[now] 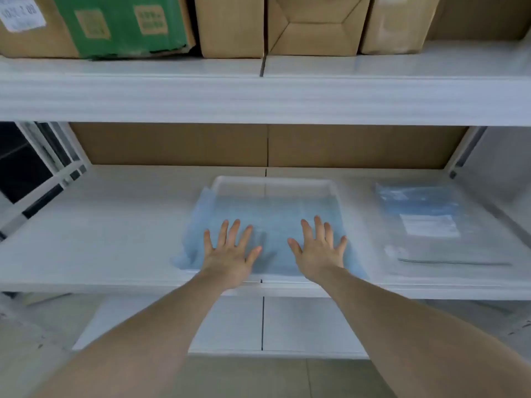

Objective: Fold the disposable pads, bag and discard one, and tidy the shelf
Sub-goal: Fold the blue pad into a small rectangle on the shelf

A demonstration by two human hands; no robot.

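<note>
A light blue disposable pad (pixel 270 214) lies spread on the middle white shelf (pixel 115 225), with a white band along its far edge. My left hand (pixel 230 251) presses flat on the pad's near left part, fingers spread and straight. My right hand (pixel 319 248) presses flat on its near right part in the same way. The pad's left edge is rumpled. To the right lies a clear plastic bag (pixel 431 225) with blue packaging and a white label inside.
Cardboard boxes (pixel 316 24), one with green print (pixel 120 24), stand on the upper shelf. Brown cardboard backs the middle shelf. A lower white shelf (pixel 230 323) shows beneath my arms. A dark window frame is at the left.
</note>
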